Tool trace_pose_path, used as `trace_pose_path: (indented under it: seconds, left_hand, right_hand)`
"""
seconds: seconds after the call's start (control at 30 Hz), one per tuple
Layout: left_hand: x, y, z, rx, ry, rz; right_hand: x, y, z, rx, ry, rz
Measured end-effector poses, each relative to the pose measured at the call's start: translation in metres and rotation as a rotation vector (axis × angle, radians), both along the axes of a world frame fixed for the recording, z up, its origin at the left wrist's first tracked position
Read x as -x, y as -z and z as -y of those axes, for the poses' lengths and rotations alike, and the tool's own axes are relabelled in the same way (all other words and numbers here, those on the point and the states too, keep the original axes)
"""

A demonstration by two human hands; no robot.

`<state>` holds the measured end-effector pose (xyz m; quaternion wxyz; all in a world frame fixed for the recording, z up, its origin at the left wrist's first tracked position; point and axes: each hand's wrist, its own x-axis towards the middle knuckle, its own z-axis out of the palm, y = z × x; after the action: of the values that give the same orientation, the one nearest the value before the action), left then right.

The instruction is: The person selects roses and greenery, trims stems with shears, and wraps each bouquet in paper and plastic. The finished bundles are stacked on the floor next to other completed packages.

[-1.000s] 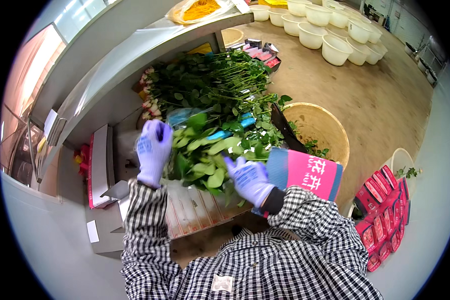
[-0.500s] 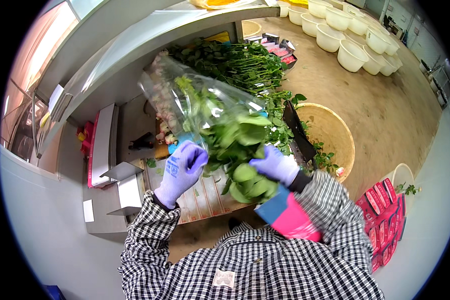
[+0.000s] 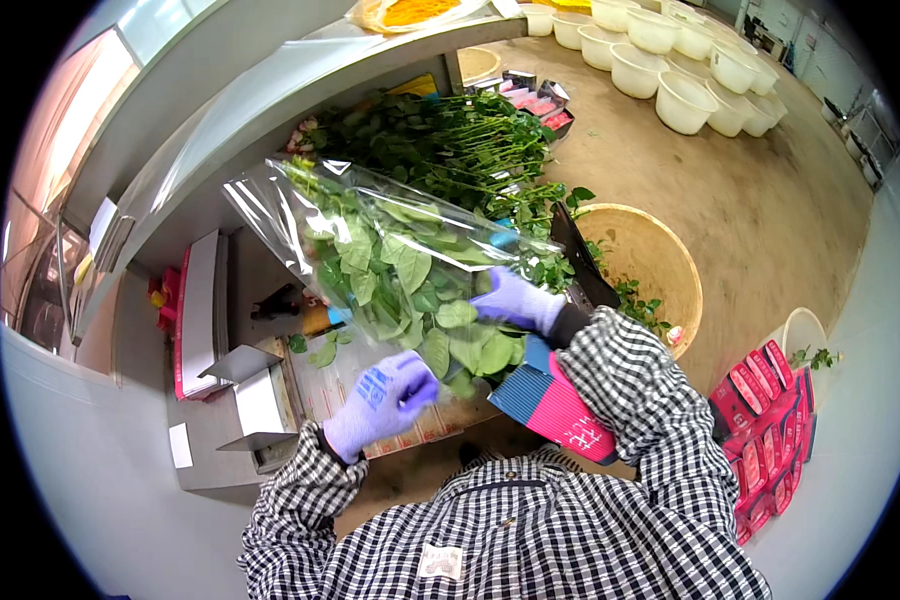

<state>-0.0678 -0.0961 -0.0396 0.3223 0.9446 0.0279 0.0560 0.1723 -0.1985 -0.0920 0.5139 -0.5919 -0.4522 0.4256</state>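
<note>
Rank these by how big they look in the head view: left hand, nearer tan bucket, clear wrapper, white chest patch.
Largest first:
clear wrapper
nearer tan bucket
left hand
white chest patch

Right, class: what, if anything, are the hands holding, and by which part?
The right hand seems to hold the wrapped leafy bunch at its right-hand end. Whether the left hand holds anything cannot be told.

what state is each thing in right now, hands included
bunch, partly wrapped
wrap, clear, loose around the bunch
left hand, curled, grip unclear
right hand, at the bunch, grip unclear
roses, piled lying down
tan tub, open, greenery inside
white tubs, open, some stacked
</note>
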Motion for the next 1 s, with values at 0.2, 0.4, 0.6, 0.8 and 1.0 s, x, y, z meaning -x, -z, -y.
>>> trace_pose_path:
  seconds: [0.2,0.4,0.6,0.8,1.0]
  left_hand:
    - [-0.075,-0.043,-0.027,0.412,-0.488,0.333]
    - [-0.07,-0.02,0.026,0.044,-0.181,0.376]
    - [-0.029,-0.013,0.059,0.377,0.187,0.167]
    - [-0.103,-0.02,0.042,0.596,-0.33,0.271]
    - [-0.039,0.042,0.07,0.355,0.033,0.27]
  right_hand:
    - [0.103,0.005,-0.006,0.326,0.103,1.412]
    - [0.063,0.047,-0.051,-0.27,0.221,0.576]
    - [0.032,0.073,-0.063,-0.32,0.406,0.043]
    - [0.147,-0.078,-0.061,-0.435,1.244,-0.742]
    - [0.068,0.02,-0.045,0.322,0.035,1.156]
